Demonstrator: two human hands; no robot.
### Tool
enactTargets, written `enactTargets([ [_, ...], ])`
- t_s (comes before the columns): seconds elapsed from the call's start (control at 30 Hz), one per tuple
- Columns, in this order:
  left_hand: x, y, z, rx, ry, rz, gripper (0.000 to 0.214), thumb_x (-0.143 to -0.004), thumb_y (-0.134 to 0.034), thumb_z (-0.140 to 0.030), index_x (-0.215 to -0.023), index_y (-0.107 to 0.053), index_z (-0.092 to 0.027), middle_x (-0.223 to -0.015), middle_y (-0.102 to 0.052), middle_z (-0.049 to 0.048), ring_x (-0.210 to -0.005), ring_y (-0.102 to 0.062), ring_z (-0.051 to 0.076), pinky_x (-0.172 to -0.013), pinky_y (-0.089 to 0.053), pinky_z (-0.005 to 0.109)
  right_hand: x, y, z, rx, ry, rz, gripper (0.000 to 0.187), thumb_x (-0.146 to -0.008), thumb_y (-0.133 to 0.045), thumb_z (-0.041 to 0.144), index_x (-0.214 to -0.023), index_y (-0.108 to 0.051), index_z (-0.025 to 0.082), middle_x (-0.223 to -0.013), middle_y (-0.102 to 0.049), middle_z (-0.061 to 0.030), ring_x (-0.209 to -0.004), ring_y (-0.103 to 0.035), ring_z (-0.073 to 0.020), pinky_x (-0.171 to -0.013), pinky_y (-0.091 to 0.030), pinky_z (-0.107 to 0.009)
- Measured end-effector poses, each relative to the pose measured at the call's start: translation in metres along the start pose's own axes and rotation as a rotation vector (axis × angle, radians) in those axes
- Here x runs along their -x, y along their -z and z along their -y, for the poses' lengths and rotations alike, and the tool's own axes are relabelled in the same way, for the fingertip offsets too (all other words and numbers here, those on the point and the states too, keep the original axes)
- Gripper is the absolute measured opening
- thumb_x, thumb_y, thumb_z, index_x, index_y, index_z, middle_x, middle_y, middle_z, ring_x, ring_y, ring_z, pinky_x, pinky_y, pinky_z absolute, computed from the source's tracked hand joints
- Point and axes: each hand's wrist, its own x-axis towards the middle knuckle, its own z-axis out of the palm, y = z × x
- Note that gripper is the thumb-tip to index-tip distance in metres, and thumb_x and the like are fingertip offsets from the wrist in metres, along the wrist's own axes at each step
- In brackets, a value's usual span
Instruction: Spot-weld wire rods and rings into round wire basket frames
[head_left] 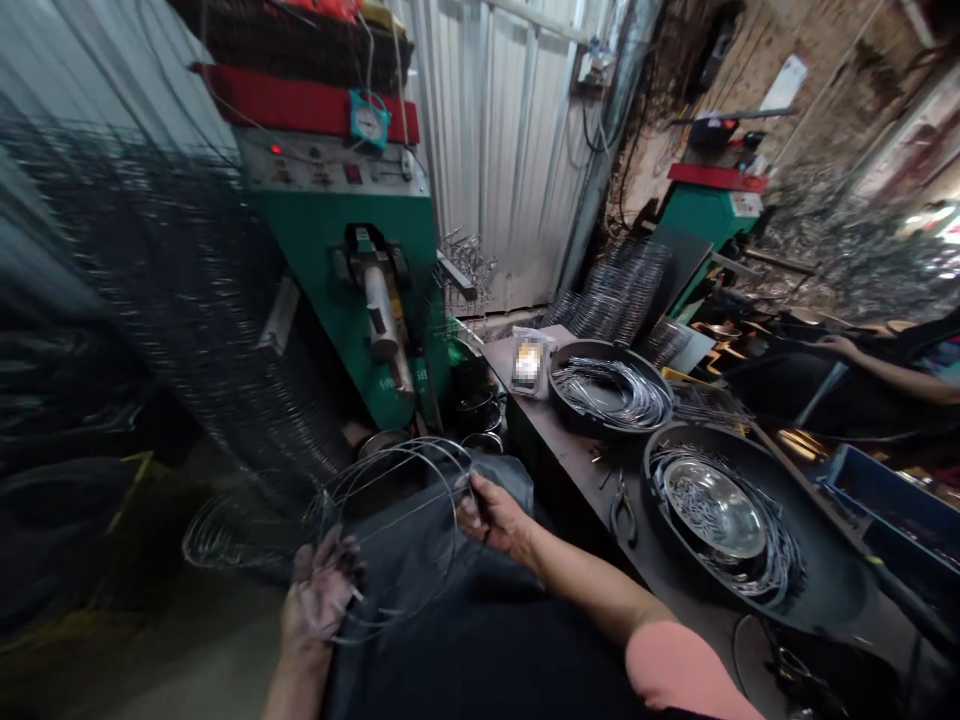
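Note:
Both my hands hold a round wire frame (405,500) made of thin metal rings and ribs, over my lap. My left hand (321,590) grips its lower left rim, fingers closed on the wire. My right hand (491,515) pinches the right rim, fingers closed. More wire frames (225,530) lie blurred to the left. A green press machine (352,260) stands right behind the frame.
A dark workbench (570,450) on the right carries two black pans of wire rings (611,390) (720,510), pliers (622,515) and a small packet (529,362). A stack of wire frames (187,290) leans at left. Another person's arm (885,365) reaches in at far right.

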Motion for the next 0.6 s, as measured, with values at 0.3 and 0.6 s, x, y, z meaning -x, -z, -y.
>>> enactTargets([
  [0.3,0.033,-0.041,-0.019,-0.272,-0.491,-0.069,0.038,-0.080,-0.049,-0.041,-0.109,-0.058,-0.019,-0.110,-0.060,0.0082,-0.103,-0.052,0.019,-0.080,-0.041,0.028,-0.025,-0.009,0.024,0.498,0.194,0.060,0.037,-0.076,-0.057,0.049,-0.084,-0.058,0.013,-0.048,-0.051,0.0043,-0.036,-0.042,-0.0060,-0.034,-0.017,-0.016],
  [0.6,0.021,-0.111,-0.035,-0.266,-0.200,0.193,0.040,-0.078,-0.056,-0.035,-0.110,-0.056,-0.012,-0.111,-0.061,0.0161,-0.106,-0.054,0.026,-0.087,-0.042,0.038,-0.050,-0.010,0.010,0.829,0.249,0.152,0.028,-0.077,-0.058,0.039,-0.084,-0.066,0.013,-0.052,-0.057,0.0022,-0.045,-0.051,-0.0094,-0.048,-0.038,-0.021],
])
